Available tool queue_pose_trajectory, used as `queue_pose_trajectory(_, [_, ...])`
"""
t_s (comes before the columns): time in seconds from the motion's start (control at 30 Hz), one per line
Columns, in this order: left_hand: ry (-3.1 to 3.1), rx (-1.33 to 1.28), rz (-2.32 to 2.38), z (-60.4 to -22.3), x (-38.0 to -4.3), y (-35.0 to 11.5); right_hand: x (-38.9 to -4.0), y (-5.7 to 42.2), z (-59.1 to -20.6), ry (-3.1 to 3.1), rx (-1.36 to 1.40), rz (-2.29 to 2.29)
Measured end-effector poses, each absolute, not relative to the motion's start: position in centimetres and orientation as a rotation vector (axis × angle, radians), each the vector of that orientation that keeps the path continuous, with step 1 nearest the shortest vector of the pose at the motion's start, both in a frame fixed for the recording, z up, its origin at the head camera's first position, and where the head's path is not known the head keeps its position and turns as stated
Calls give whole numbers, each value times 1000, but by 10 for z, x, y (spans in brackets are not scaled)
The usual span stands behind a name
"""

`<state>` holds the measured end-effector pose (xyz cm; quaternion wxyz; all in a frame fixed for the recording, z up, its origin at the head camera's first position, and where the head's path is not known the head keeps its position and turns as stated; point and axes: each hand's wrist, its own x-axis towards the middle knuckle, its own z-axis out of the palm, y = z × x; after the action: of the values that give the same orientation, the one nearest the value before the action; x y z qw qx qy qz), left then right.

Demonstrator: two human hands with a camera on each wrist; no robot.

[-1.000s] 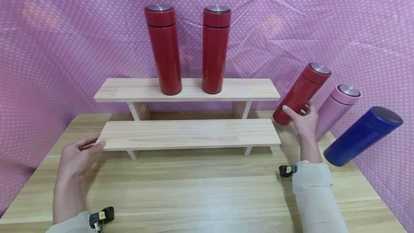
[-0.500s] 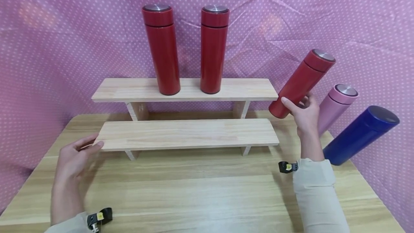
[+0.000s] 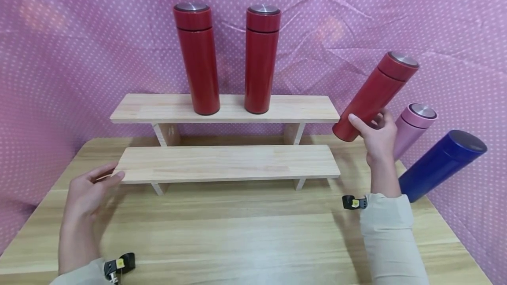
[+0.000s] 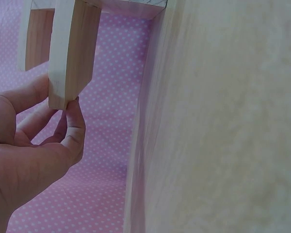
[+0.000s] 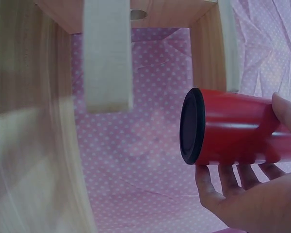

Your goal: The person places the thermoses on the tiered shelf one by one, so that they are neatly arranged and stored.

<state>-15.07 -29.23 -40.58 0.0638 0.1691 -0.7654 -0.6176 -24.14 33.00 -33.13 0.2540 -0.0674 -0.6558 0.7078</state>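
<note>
My right hand (image 3: 380,137) grips a red thermos (image 3: 374,98) by its lower half, thumb on the near side. The thermos leans to the right, raised beside the right end of the upper shelf board; its black base shows in the right wrist view, the fingers (image 5: 228,182) wrapped below the red body (image 5: 242,126). At the left, my left hand (image 3: 87,192) pinches the left end of the lower board of a two-tier wooden shelf (image 3: 229,164), thumb on one face and fingers on the other, as the left wrist view shows around the board end (image 4: 58,77).
Two red thermoses (image 3: 198,65) (image 3: 262,65) stand upright on the upper board (image 3: 301,107). Right of the shelf, on the wooden table (image 3: 237,241), are a pink thermos (image 3: 412,131), partly behind my right hand, and a blue one (image 3: 439,166). A pink dotted cloth (image 3: 119,34) hangs behind.
My right hand has lifted the red thermos from beside the shelf, up and slightly right, tilting it a little more. The left hand keeps its hold on the lower board.
</note>
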Motion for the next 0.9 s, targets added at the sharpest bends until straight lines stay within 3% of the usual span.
queue_pose_trajectory(0.9, [-2221, 483, -1947, -406, -144, -293, -224, 324, -299, -1733, -130, 1826])
